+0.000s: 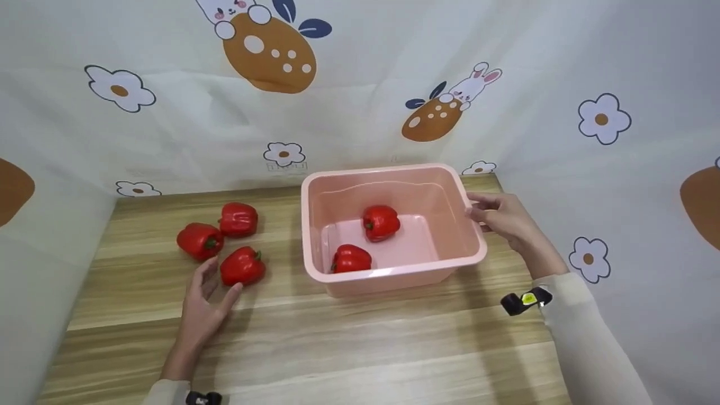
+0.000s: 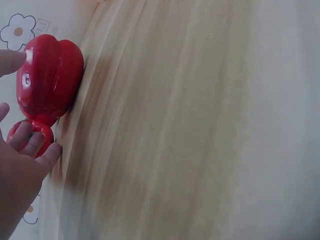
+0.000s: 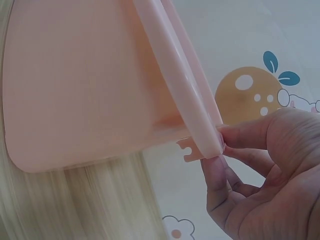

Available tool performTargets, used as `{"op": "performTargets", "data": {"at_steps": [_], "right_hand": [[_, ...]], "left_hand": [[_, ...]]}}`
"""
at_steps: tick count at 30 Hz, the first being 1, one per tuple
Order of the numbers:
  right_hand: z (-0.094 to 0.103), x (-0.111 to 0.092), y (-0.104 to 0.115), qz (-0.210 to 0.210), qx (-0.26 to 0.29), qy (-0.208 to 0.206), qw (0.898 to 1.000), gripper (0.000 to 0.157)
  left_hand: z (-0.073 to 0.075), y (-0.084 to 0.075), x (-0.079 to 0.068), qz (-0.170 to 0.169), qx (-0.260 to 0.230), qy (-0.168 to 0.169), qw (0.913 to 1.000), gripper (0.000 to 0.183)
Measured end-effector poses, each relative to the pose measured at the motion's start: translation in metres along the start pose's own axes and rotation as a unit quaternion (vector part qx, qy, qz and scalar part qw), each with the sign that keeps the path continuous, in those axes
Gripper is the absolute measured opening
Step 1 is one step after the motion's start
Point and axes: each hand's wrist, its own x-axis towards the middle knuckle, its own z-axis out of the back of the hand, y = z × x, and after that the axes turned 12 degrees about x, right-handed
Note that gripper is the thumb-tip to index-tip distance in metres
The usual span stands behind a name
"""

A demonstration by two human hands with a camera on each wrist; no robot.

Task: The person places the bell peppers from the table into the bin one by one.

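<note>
A pink plastic basin [image 1: 394, 271] stands on the wooden table, with two red bell peppers inside, one bell pepper [image 1: 381, 223] near the middle and another bell pepper [image 1: 352, 259] at the front left. My right hand [image 1: 502, 218] pinches the basin's right rim between thumb and fingers, as the right wrist view also shows. To the left, my left hand [image 1: 205, 306] reaches with spread fingers and thumb around the near side of a bell pepper [image 1: 242, 266], without a visible grip. Behind it lie two more, a bell pepper [image 1: 200, 241] and a bell pepper [image 1: 238, 219].
A pale curtain [image 1: 360, 112] printed with flowers and rabbits hangs behind the table and along both sides. The wooden table [image 1: 337, 343] stretches in front of the basin. Dark bands with small devices [image 1: 527, 300] sit at both wrists.
</note>
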Motion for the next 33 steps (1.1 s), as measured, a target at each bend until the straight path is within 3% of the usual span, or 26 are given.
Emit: {"op": "performTargets", "data": {"at_steps": [15,26,33], "right_hand": [[0.000,-0.003,0.001,-0.005,0.026,-0.002,1.000,0.052],[0.000,-0.003,0.002,-0.004,0.033,0.000,0.999,0.053],[0.000,-0.002,0.000,-0.006,0.029,-0.005,1.000,0.052]], "left_hand": [[-0.022,-0.015,0.034,-0.035,0.008,0.017,0.9992,0.080],[-0.027,-0.020,0.040,-0.025,0.051,0.051,0.9971,0.089],[-0.029,-0.017,0.043,-0.050,0.042,0.040,0.9971,0.089]]}}
